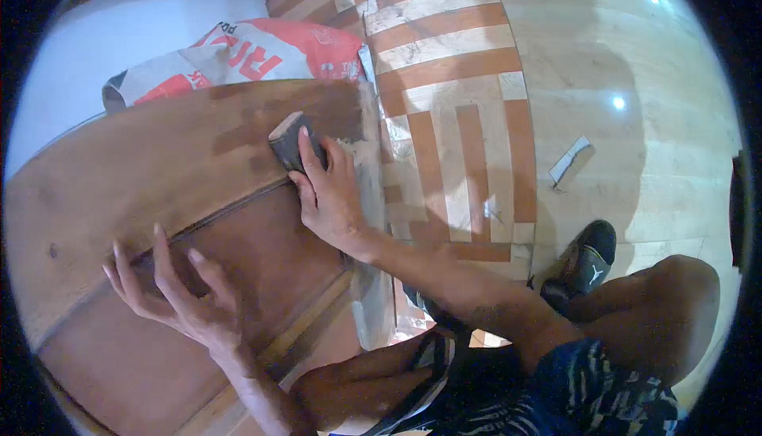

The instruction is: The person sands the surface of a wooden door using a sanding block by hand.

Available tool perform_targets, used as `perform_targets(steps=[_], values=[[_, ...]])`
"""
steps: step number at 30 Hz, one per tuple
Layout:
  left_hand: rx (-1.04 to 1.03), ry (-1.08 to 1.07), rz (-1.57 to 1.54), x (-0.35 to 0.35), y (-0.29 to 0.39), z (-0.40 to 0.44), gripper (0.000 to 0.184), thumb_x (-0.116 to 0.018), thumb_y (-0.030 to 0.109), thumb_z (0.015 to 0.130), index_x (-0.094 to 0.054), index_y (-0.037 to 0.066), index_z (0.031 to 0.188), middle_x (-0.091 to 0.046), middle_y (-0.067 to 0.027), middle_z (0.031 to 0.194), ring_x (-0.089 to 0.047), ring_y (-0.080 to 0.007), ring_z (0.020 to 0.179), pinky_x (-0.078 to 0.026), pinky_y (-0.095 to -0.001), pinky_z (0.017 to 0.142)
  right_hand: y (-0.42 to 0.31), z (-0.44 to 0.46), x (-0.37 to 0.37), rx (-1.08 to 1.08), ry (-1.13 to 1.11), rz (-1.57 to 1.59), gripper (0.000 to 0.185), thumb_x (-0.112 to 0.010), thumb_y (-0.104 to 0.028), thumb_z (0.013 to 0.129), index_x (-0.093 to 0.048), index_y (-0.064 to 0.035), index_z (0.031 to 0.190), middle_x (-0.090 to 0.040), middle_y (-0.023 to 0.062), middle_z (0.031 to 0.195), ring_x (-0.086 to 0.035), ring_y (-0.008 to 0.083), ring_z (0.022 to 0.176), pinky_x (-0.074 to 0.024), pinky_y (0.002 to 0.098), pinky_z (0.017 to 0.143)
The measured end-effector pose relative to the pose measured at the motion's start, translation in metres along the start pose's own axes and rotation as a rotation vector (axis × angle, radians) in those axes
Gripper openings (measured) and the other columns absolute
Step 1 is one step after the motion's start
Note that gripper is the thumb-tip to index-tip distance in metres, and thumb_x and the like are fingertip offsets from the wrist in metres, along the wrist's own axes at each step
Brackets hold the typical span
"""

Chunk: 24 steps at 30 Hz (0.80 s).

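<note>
My right hand (329,190) is wrapped round a dark sanding block (295,141) with a light wooden end. The block rests on the upper rail of a wooden panel (143,158), close to its right end. Darker brown patches mark the wood around the block. Lower left, my left hand (182,293) has its fingers spread, holding nothing, with its fingertips at the edge between the rail and the reddish recessed panel (103,364). Parts of the block are hidden behind my right fingers.
A red and white sack (270,55) lies behind the panel's top edge. To the right are a striped tiled floor (468,142) and a small whitish strip (570,160). My dark shoe (591,257) and bent knee are at the lower right.
</note>
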<state>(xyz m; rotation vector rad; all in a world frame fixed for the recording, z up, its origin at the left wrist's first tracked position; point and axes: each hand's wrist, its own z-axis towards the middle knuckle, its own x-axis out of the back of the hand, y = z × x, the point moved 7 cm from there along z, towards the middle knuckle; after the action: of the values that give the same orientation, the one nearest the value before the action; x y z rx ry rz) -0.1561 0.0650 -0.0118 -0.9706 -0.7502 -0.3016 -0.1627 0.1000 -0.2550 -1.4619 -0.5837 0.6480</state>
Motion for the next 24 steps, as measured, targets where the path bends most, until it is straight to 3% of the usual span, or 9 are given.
perform_targets(steps=[6, 9, 11, 15, 18, 21, 24], values=[[0.057, -0.099, -0.128, 0.006, 0.003, 0.003, 0.036, -0.068, 0.021, 0.096, -0.069, 0.012, 0.132, -0.032, -0.0197, 0.161, -0.026, -0.0459, 0.151, -0.028, -0.0606, 0.122, -0.003, 0.0, -0.002, 0.001, 0.005, -0.052, 0.067, -0.064, -0.013, 0.098, -0.036, -0.0016, 0.157, -0.044, 0.0329, 0.135, -0.047, 0.0475, 0.117, -0.0394, 0.0514, 0.105], [0.075, -0.152, -0.151, 0.008, 0.006, -0.002, 0.037, -0.07, 0.019, 0.095, -0.069, 0.013, 0.132, -0.032, -0.0191, 0.162, -0.025, -0.0451, 0.152, -0.026, -0.0589, 0.123, -0.019, -0.025, 0.004, 0.018, -0.119, -0.052, 0.064, -0.062, -0.012, 0.098, -0.037, -0.0012, 0.156, -0.045, 0.0319, 0.134, -0.047, 0.0471, 0.117, -0.0398, 0.051, 0.104], [0.075, -0.158, -0.212, 0.011, 0.013, -0.003, 0.041, -0.072, 0.012, 0.092, -0.068, 0.013, 0.133, -0.034, -0.0183, 0.163, -0.025, -0.043, 0.153, -0.024, -0.0564, 0.124, -0.023, -0.019, 0.004, 0.042, -0.044, -0.051, 0.064, -0.062, -0.014, 0.098, -0.038, -0.0024, 0.156, -0.045, 0.0328, 0.132, -0.048, 0.048, 0.115, -0.0415, 0.0524, 0.102], [0.06, -0.109, -0.279, 0.01, 0.008, -0.004, 0.036, -0.072, 0.014, 0.093, -0.07, 0.013, 0.129, -0.035, -0.0178, 0.162, -0.027, -0.0419, 0.152, -0.027, -0.0553, 0.124, -0.01, 0.057, -0.001, 0.135, 0.158, -0.138, 0.065, -0.064, -0.015, 0.097, -0.04, -0.0056, 0.157, -0.046, 0.034, 0.131, -0.049, 0.0484, 0.112, -0.0431, 0.0533, 0.1], [0.085, -0.108, -0.298, 0.009, 0.003, -0.001, 0.03, -0.07, 0.017, 0.094, -0.072, 0.011, 0.124, -0.037, -0.0186, 0.16, -0.031, -0.0427, 0.15, -0.029, -0.0567, 0.122, 0.009, 0.095, -0.016, -0.158, 0.064, -0.02, 0.06, -0.065, -0.011, 0.095, -0.048, -0.0089, 0.152, -0.049, 0.0307, 0.131, -0.049, 0.0475, 0.115, -0.0426, 0.0529, 0.1], [0.107, -0.045, -0.294, 0.007, -0.002, 0.006, 0.029, -0.07, 0.015, 0.094, -0.073, 0.01, 0.122, -0.04, -0.0192, 0.158, -0.034, -0.042, 0.149, -0.031, -0.0563, 0.121, -0.056, 0.002, 0.004, 0.185, 0.126, 0.002, 0.059, -0.066, -0.01, 0.094, -0.05, -0.01, 0.151, -0.05, 0.0295, 0.131, -0.05, 0.046, 0.117, -0.0441, 0.0519, 0.099], [0.116, 0.002, -0.282, 0.012, -0.004, 0.014, 0.028, -0.069, 0.012, 0.093, -0.074, 0.008, 0.12, -0.042, -0.0205, 0.156, -0.037, -0.0422, 0.147, -0.032, -0.0561, 0.121, -0.046, 0.018, 0.001, 0.181, 0.107, 0.012, 0.062, -0.066, -0.008, 0.094, -0.049, -0.0109, 0.153, -0.05, 0.0293, 0.132, -0.05, 0.0452, 0.117, -0.0443, 0.0512, 0.101]])
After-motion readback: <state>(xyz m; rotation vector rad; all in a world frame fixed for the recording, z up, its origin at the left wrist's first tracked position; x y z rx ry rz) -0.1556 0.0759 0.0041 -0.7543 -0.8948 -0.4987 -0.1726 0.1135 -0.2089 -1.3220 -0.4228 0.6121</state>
